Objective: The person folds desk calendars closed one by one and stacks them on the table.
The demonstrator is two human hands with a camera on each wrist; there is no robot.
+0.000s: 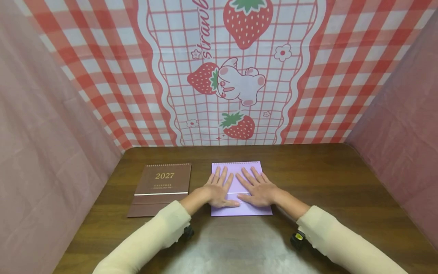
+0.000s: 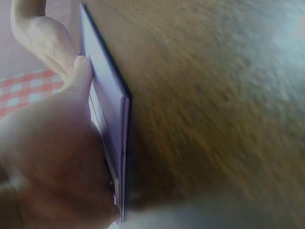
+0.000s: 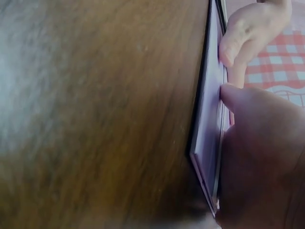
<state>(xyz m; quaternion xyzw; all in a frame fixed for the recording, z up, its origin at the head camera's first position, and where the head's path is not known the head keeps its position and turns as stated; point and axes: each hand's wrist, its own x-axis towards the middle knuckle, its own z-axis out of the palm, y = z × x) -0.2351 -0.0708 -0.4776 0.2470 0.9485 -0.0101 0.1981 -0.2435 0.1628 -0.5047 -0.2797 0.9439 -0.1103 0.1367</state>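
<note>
A purple spiral-bound desk calendar (image 1: 236,211) lies flat on the table in the head view, its coil along the far edge. My left hand (image 1: 218,190) rests on its left half with fingers spread and pointing away. On the right half lies my right hand (image 1: 261,191), palm down, its fingers spread too. The two thumbs point toward each other near the middle of the cover. In the left wrist view the calendar (image 2: 107,86) shows edge-on beneath the left hand (image 2: 52,143). The right wrist view likewise has the calendar (image 3: 208,119) under the right hand (image 3: 267,148).
To the left lies a brown 2027 desk calendar (image 1: 162,182), also spiral-bound. Both are on a dark wooden table (image 1: 325,182). Behind the table hangs a red checked strawberry cloth (image 1: 291,114), with pink curtains (image 1: 51,133) at either side.
</note>
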